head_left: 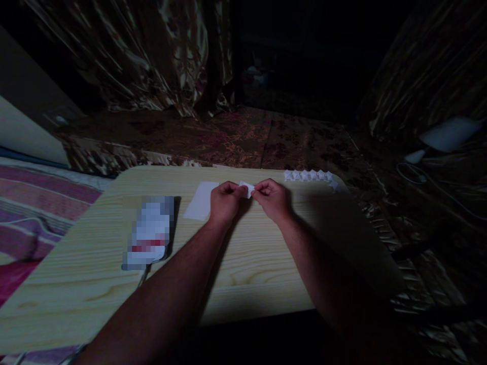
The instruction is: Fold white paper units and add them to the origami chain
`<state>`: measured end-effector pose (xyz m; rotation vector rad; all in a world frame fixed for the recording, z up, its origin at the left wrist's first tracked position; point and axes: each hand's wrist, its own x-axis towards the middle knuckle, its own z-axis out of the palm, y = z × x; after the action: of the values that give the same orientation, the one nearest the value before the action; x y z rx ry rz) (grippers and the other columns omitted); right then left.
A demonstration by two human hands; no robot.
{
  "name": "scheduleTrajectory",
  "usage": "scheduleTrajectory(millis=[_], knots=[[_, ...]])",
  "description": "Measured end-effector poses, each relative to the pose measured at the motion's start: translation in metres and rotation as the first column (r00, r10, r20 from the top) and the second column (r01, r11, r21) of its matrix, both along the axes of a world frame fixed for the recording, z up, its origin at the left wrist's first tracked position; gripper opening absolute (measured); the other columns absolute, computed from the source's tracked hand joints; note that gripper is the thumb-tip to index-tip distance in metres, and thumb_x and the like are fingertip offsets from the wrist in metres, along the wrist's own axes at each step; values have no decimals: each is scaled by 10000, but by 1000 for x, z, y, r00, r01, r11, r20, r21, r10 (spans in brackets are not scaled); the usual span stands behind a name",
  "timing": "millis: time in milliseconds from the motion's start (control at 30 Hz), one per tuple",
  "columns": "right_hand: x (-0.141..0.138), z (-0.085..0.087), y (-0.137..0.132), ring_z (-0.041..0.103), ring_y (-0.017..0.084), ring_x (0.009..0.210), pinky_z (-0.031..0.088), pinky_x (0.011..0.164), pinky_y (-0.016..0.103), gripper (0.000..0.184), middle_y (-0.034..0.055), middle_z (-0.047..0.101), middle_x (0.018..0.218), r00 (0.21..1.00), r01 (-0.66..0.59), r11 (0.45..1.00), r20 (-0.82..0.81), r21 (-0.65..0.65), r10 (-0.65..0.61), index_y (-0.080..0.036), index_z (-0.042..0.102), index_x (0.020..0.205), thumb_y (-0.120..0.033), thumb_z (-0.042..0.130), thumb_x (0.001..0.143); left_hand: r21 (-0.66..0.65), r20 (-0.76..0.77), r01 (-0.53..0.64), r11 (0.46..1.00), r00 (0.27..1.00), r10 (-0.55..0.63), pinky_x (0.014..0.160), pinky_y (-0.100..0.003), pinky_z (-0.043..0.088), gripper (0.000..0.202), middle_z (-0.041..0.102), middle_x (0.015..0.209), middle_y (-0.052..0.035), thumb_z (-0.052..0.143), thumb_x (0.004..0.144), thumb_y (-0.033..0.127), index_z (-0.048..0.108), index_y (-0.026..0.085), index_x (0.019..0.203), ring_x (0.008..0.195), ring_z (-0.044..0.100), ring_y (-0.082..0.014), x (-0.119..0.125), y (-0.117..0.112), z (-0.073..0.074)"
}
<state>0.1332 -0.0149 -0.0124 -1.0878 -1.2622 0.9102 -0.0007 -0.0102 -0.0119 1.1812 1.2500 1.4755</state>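
Note:
A small folded piece of white paper is pinched between my two hands, above the far middle of the wooden table. My left hand grips its left side with thumb and fingers closed. On its right edge, the fingertips of my right hand are pressed together. Flat white paper lies just left of my left hand, partly hidden by it. Several small folded paper stars stand in a row along the far right edge, and one more star sits in front of the row's right end.
A blurred-out phone-like device with a cable lies on the table's left side. Striped bedding borders the table on the left. Beyond the far edge is a patterned cloth-covered ledge below curtains. A white lamp-like object stands at the right.

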Motion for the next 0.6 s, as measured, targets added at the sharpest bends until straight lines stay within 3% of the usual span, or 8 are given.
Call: scheduleTrajectory(millis=[600], knots=[[0, -1, 3, 527, 91, 519, 404, 482, 201, 151, -31, 597, 611, 999, -35, 999, -18, -38, 34, -191, 581, 740, -302, 651, 667, -18, 54, 125, 992, 991, -124, 519, -226, 368, 277, 610, 614, -12, 740, 627, 410, 658, 152, 684, 516, 486, -98, 0, -1, 4]])
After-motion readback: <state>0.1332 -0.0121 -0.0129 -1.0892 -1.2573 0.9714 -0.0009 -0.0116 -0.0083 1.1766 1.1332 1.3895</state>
